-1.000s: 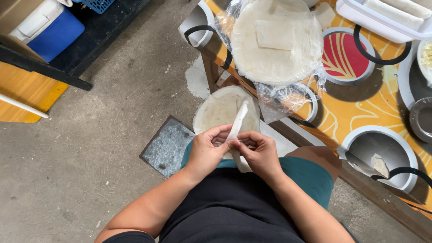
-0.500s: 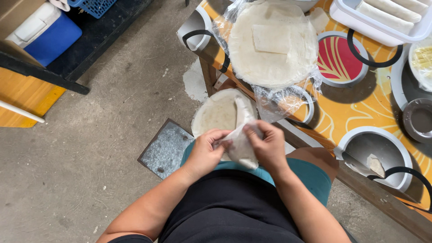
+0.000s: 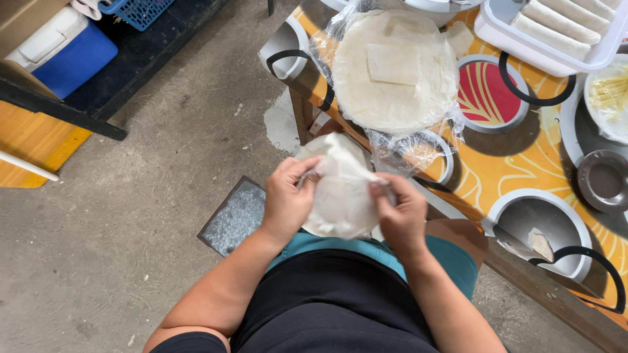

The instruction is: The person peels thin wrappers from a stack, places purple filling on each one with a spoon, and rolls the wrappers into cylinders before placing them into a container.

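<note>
My left hand (image 3: 286, 199) and my right hand (image 3: 400, 216) both pinch a thin, pale, limp wrapper sheet (image 3: 340, 191) held over my lap, one hand at each side edge. The sheet hangs crumpled between them and covers most of a round pale plate (image 3: 311, 148) below it. On the table ahead lies a round stack of the same wrappers (image 3: 392, 68) on clear plastic film, with a small square piece on top.
An orange patterned table (image 3: 517, 167) carries a white tray of rolled wraps (image 3: 556, 29), a red and white bowl (image 3: 487, 91), a grey bowl (image 3: 605, 180) and a white pan with a knife (image 3: 533, 238). A blue cooler (image 3: 65, 55) stands far left on the concrete floor.
The narrow folded strip held upright between my fingers has been spread apart into a wide sheet. My hands have moved away from each other, and the view has shifted slightly.
</note>
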